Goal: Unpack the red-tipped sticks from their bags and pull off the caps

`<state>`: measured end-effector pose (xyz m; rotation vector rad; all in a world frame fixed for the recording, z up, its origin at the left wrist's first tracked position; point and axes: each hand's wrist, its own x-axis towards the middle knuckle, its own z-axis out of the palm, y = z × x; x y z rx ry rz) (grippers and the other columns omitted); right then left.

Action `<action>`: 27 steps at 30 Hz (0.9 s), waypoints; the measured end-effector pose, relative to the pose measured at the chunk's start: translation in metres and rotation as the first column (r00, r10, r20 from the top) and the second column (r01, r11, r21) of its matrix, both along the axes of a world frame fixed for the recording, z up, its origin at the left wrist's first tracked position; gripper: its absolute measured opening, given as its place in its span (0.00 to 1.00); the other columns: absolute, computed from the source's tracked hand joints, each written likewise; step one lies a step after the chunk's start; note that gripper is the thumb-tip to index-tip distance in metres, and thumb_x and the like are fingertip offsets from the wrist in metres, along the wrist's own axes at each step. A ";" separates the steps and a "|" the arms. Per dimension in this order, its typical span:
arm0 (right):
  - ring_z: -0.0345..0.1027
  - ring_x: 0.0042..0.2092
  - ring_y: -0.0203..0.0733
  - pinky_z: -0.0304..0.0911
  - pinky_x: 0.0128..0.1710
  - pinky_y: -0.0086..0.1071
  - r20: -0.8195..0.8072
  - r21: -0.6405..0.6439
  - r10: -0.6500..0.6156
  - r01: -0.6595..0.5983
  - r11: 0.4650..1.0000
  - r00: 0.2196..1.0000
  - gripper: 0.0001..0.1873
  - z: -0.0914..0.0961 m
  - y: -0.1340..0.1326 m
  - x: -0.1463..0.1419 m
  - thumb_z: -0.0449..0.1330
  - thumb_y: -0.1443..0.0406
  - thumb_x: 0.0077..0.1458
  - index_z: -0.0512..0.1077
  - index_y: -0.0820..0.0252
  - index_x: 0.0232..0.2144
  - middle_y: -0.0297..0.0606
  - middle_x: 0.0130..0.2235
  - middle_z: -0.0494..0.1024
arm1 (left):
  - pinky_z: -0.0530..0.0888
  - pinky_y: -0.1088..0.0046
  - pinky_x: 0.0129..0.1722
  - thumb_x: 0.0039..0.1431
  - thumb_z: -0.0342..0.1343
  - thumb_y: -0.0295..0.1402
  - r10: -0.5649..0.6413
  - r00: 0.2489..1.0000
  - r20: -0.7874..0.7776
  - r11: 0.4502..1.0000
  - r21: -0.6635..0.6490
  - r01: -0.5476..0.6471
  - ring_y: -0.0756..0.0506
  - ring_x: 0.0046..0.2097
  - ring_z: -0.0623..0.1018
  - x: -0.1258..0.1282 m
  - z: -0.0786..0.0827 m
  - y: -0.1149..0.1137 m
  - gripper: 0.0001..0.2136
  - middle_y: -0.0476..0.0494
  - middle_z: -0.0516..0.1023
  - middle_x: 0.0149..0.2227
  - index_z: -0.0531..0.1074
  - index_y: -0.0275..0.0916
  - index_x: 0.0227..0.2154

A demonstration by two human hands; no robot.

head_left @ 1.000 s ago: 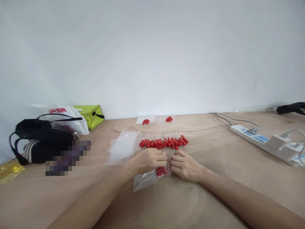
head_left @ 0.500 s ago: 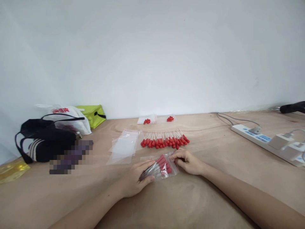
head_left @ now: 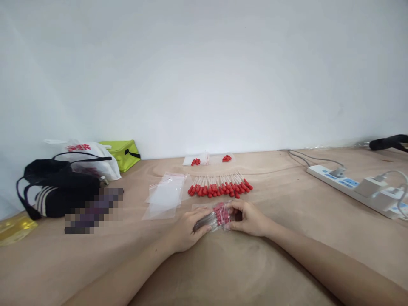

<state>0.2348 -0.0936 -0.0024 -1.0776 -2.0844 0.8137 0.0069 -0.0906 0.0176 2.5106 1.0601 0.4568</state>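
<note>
A clear plastic bag (head_left: 213, 221) of red-tipped sticks lies on the table between my hands. My left hand (head_left: 188, 227) grips the bag's left end, thumb in front and fingers behind, around the thin ends of the sticks. At the other end, my right hand (head_left: 251, 219) pinches the plastic beside the red tips, its fingers curled over the edge. Just beyond the hands is a row of loose red-tipped sticks (head_left: 219, 189), tips toward me. Flat clear bags (head_left: 167, 195) overlap to the left of that row.
Two clear bags by the wall hold small red pieces (head_left: 195, 162) and more red pieces (head_left: 226, 158). On the left stand a black bag (head_left: 70, 195), a white plastic bag (head_left: 108, 163) and a lime-green bag (head_left: 124, 155). A power strip (head_left: 334, 180) with plugs and cables runs along the right.
My right hand has moved onto the bag's right end and closed on its edge. That end is now gathered around the red tips, and my left hand has shifted slightly right.
</note>
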 end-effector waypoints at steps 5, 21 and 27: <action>0.60 0.31 0.34 0.57 0.31 0.27 0.016 0.039 -0.129 0.129 0.991 0.991 0.06 0.003 -0.008 -0.009 0.58 0.70 0.43 0.68 0.60 0.28 0.33 0.29 0.68 | 0.64 0.64 0.52 0.54 0.50 0.36 0.017 1.000 0.020 1.000 0.010 -0.017 0.44 0.52 0.67 0.002 0.000 0.000 0.19 0.44 0.69 0.50 0.64 0.41 0.49; 0.54 0.23 0.27 0.50 0.21 0.22 -0.080 -0.277 -0.067 0.042 0.960 0.995 0.14 0.001 0.002 -0.003 0.64 0.69 0.33 0.63 0.61 0.24 0.25 0.21 0.64 | 0.63 0.64 0.53 0.55 0.49 0.37 0.027 1.000 -0.006 0.999 -0.034 -0.028 0.44 0.54 0.65 0.000 0.000 0.000 0.18 0.46 0.68 0.52 0.64 0.43 0.50; 0.60 0.22 0.27 0.55 0.21 0.23 -0.360 -0.425 -0.106 -0.062 0.903 0.927 0.16 0.001 0.010 0.011 0.62 0.69 0.34 0.58 0.59 0.26 0.24 0.22 0.66 | 0.63 0.62 0.53 0.55 0.48 0.37 0.022 1.000 0.005 0.999 -0.045 -0.021 0.44 0.54 0.65 -0.002 0.000 0.002 0.18 0.45 0.67 0.52 0.64 0.43 0.50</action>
